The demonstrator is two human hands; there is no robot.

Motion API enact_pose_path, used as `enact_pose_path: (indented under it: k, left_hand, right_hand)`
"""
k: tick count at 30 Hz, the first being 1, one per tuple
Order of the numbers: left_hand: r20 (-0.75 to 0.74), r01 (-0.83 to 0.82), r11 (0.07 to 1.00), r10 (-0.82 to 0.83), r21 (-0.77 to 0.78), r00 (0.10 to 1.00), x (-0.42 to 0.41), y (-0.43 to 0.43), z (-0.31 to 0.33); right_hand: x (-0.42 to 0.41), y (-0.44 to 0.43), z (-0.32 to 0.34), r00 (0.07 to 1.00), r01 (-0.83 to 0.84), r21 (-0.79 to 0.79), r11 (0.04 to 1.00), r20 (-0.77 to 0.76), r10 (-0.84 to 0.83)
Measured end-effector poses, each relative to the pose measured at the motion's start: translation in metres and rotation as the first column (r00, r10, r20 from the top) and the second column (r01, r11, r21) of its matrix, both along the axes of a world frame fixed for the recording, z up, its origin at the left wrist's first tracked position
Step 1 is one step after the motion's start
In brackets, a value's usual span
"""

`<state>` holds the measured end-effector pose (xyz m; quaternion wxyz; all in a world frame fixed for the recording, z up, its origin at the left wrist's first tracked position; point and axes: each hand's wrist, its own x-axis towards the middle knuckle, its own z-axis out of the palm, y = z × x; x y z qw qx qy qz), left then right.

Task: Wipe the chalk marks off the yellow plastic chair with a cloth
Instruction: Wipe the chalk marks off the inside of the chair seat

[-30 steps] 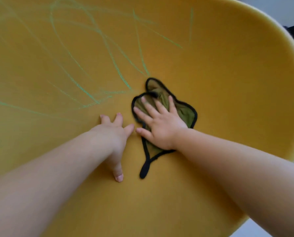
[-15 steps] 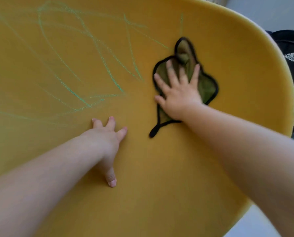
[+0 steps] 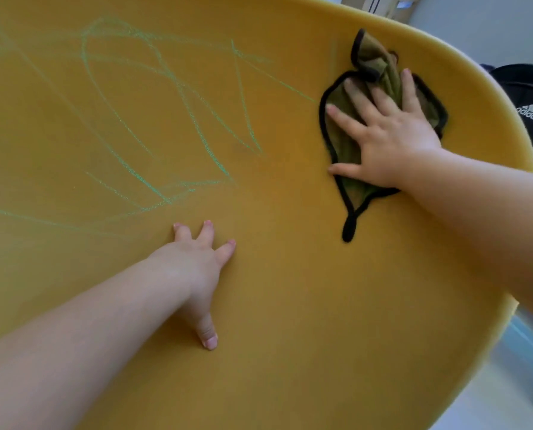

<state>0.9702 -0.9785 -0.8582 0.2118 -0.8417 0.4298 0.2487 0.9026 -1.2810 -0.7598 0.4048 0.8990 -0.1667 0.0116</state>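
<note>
The yellow plastic chair (image 3: 290, 305) fills the view, its curved rim running down the right side. Green chalk marks (image 3: 172, 119) loop across its upper left and middle. An olive-green cloth with black edging (image 3: 345, 141) lies bunched near the upper right rim. My right hand (image 3: 389, 135) presses flat on the cloth with fingers spread. My left hand (image 3: 197, 268) rests flat on the bare chair surface lower down, fingers apart, holding nothing, just below the chalk lines.
A black bag with a white logo (image 3: 528, 107) sits beyond the chair's right rim. A pale floor (image 3: 491, 383) shows at the lower right. A box-like object (image 3: 380, 4) peeks over the top rim.
My right hand has slid the cloth up and to the right, from the middle of the chair to near its upper right rim. My left hand has stayed planted.
</note>
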Motion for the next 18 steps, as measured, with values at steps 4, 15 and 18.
enact_pose_path:
  k: [4, 15, 18]
  left_hand:
    - [0.007, 0.014, 1.0, -0.014, 0.01, 1.0, -0.001, -0.001, 0.002]
    - [0.018, 0.02, 1.0, -0.019, -0.017, 1.0, 0.0, 0.006, 0.003]
    - [-0.025, -0.008, 0.998, 0.006, -0.067, 1.0, 0.005, 0.012, -0.003]
  right_hand:
    - [0.032, 0.027, -0.029, 0.996, 0.034, 0.112, 0.993, 0.084, -0.044]
    - [0.036, 0.132, -0.126, 0.969, -0.18, 0.613, 0.77, -0.024, 0.245]
    - [0.019, 0.081, -0.093, 0.948, -0.191, 0.497, 0.847, -0.132, 0.291]
